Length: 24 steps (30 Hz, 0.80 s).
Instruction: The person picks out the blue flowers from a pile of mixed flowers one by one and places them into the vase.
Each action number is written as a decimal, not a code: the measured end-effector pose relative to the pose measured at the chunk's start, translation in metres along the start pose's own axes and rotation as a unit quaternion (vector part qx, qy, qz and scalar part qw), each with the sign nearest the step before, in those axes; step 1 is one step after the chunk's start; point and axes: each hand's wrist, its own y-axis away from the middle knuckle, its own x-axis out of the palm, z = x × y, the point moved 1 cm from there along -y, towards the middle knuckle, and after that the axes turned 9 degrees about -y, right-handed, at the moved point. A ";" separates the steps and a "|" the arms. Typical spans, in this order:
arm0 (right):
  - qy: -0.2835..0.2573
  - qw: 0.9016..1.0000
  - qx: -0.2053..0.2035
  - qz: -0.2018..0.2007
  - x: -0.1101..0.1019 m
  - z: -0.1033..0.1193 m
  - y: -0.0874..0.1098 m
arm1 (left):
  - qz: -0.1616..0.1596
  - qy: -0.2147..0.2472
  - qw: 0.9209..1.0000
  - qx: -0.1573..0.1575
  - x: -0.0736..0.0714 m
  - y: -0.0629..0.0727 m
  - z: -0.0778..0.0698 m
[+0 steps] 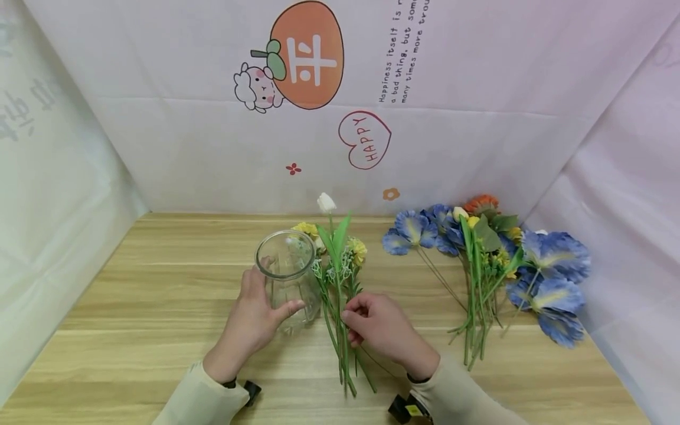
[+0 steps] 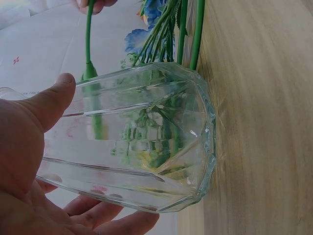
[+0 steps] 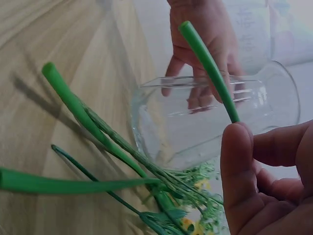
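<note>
My left hand (image 1: 252, 319) holds a clear glass vase (image 1: 300, 301) upright, thumb on one side and fingers round the other. In the left wrist view the vase (image 2: 127, 147) shows faceted walls, its base at the wooden table. My right hand (image 1: 385, 327) pinches the green stem (image 3: 208, 63) of a white artificial tulip (image 1: 326, 203) between thumb and fingers, to the right of the vase. The tulip's bloom points away from me, and its leaves (image 1: 340, 242) overlap a small bunch with yellow flowers (image 1: 357, 250) lying beside the vase.
On the right of the wooden table (image 1: 175, 295) lies a pile of artificial flowers: large blue blooms (image 1: 558, 257), an orange flower (image 1: 481, 204) and several green stems (image 1: 473, 319). A printed white cloth (image 1: 212, 159) stands along the back, with cloth at both sides too.
</note>
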 end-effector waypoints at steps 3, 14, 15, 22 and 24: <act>-0.006 1.000 0.009 0.004 0.006 -0.003 -0.002 | 0.000 0.000 1.000 0.002 0.000 0.000 0.000; 0.055 0.996 0.021 0.061 0.011 -0.011 -0.004 | 0.007 0.003 1.000 0.002 -0.001 -0.001 0.000; 0.059 0.996 0.018 0.063 0.009 -0.011 -0.003 | 0.007 0.001 1.000 0.001 -0.001 -0.001 0.000; 0.084 0.995 -0.002 0.059 -0.010 -0.010 0.004 | 0.002 -0.005 1.000 -0.001 -0.002 -0.001 -0.001; 0.113 0.993 -0.007 0.043 -0.019 -0.009 0.006 | 0.004 -0.006 1.000 -0.003 -0.001 0.000 -0.001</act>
